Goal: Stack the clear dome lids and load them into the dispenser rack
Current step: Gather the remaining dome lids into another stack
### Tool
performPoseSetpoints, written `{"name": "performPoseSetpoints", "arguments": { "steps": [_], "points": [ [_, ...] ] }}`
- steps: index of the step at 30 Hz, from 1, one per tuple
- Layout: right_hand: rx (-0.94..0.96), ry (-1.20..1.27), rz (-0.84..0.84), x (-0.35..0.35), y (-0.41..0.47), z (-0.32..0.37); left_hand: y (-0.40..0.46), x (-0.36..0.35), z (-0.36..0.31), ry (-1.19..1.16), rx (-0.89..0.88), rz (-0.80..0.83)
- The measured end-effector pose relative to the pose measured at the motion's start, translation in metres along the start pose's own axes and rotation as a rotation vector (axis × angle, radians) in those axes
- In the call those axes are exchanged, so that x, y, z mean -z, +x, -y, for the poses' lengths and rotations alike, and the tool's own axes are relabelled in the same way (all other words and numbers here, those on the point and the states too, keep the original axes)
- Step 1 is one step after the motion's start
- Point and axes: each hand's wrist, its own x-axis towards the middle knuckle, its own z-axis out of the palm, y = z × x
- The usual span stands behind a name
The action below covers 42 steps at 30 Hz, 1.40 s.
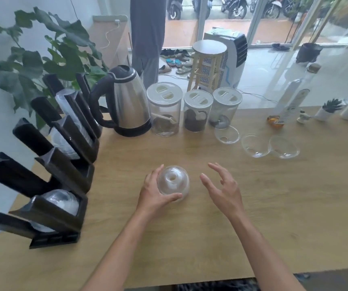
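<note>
On the wooden table [253, 206], toward the middle of the near half, a stack of clear dome lids [173, 181] sits dome-up with its round centre hole facing the camera. The left hand [156, 193] grips this stack from its left side — fingers curled round the far rim, thumb pressed along the near rim. The right hand [224, 189] hovers just to the right of the stack, apart from it, fingers spread wide and slightly curled, holding nothing.

Three loose lids lie rim-up toward the far right part of the table: one [227, 134] right in front of the jars, and two more [255, 146] [284, 147] side by side to its right, their edges touching or nearly so.

Along the left edge stands the black dispenser rack [63, 164], its slanted channels running from the near left corner toward the far edge. Clear lids already rest in several channels — one batch [60, 201] in the nearest filled slot, others [69, 120] farther back.

Behind the rack, at the far edge, a steel kettle [127, 103] with a black handle stands next to three clear jars with white lids [194, 110]. At the far right corner are a tall clear bottle [290, 99] and two small potted plants [341, 109]. A large leafy plant [32, 49] rises behind the rack, beyond the left edge
</note>
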Motion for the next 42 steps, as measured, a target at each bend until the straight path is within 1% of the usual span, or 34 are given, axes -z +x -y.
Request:
{"name": "performPoseSetpoints", "arguments": {
  "steps": [2, 5, 7, 9, 11, 13, 16, 18, 20, 22, 24, 26, 28, 30, 32, 34, 36, 39, 40, 42],
  "points": [
    [-0.036, -0.072, -0.085, 0.018, 0.007, -0.015, 0.004, -0.019, -0.014, 0.028, -0.032, 0.014],
    [-0.076, -0.273, -0.185, 0.046, 0.024, -0.037, 0.009, -0.048, -0.037, 0.038, -0.057, 0.069],
    [-0.053, -0.419, -0.231, 0.067, 0.041, -0.050, 0.012, -0.070, -0.052, 0.056, -0.074, 0.095],
    [0.011, -0.592, -0.260, 0.086, 0.063, -0.062, 0.015, -0.092, -0.067, 0.057, -0.082, 0.117],
    [0.047, -0.743, -0.244, 0.103, 0.085, -0.070, 0.019, -0.113, -0.081, 0.061, -0.096, 0.137],
    [0.042, -0.839, -0.177, 0.115, 0.104, -0.078, 0.023, -0.132, -0.094, 0.066, -0.097, 0.151],
    [0.054, -0.878, -0.134, 0.126, 0.120, -0.090, 0.028, -0.154, -0.108, 0.064, -0.085, 0.143],
    [0.096, -0.834, -0.150, 0.132, 0.126, -0.099, 0.031, -0.165, -0.113, 0.059, -0.086, 0.136],
    [0.113, -0.711, -0.164, 0.138, 0.127, -0.104, 0.032, -0.170, -0.116, 0.061, -0.087, 0.116],
    [0.122, -0.581, -0.180, 0.145, 0.124, -0.103, 0.032, -0.169, -0.120, 0.063, -0.089, 0.063],
    [0.136, -0.407, -0.187, 0.155, 0.118, -0.092, 0.031, -0.163, -0.129, 0.045, -0.108, -0.008],
    [0.141, -0.164, -0.158, 0.166, 0.109, -0.071, 0.030, -0.158, -0.141, 0.023, -0.167, -0.060],
    [0.100, 0.076, -0.070, 0.177, 0.100, -0.049, 0.029, -0.155, -0.156, -0.003, -0.240, -0.087],
    [0.032, 0.300, 0.061, 0.184, 0.094, -0.032, 0.028, -0.152, -0.169, -0.034, -0.289, -0.105],
    [-0.043, 0.513, 0.167, 0.186, 0.089, -0.022, 0.024, -0.152, -0.180, -0.077, -0.305, -0.125],
    [-0.113, 0.668, 0.236, 0.187, 0.087, -0.021, 0.020, -0.154, -0.187, -0.114, -0.309, -0.148],
    [-0.147, 0.702, 0.269, 0.187, 0.084, -0.024, 0.018, -0.157, -0.186, -0.112, -0.317, -0.182],
    [-0.156, 0.582, 0.239, 0.187, 0.083, -0.032, 0.017, -0.160, -0.173, -0.015, -0.304, -0.201],
    [-0.146, 0.492, 0.192, 0.187, 0.085, -0.037, 0.018, -0.161, -0.167, 0.033, -0.291, -0.198],
    [-0.051, 0.173, 0.013, 0.188, 0.090, -0.055, 0.018, -0.166, -0.160, 0.138, -0.262, -0.185]
  ]
}}
